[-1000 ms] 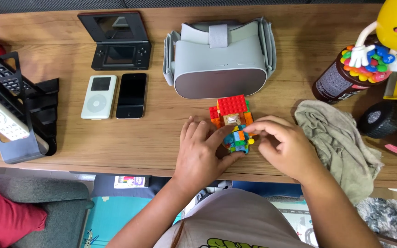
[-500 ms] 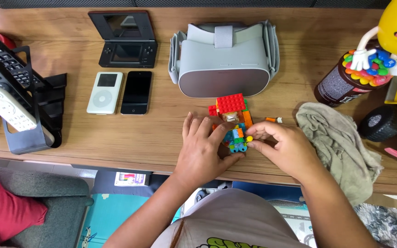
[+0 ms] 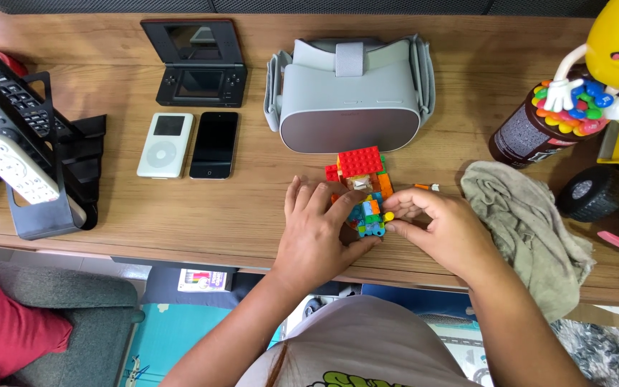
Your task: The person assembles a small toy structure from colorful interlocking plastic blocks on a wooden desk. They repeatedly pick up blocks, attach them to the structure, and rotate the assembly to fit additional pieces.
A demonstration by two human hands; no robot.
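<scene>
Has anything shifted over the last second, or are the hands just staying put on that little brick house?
Hardly anything. The camera view drifted slightly. Both hands stay on the brick house: the left hand steadies its side, and the right hand keeps pinching a small yellow piece at its edge. The headset, music player, phone and cloth have not moved.

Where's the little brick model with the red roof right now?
In the head view, the brick model sits mid-desk between the left hand and right hand, just in front of the grey headset.
</scene>
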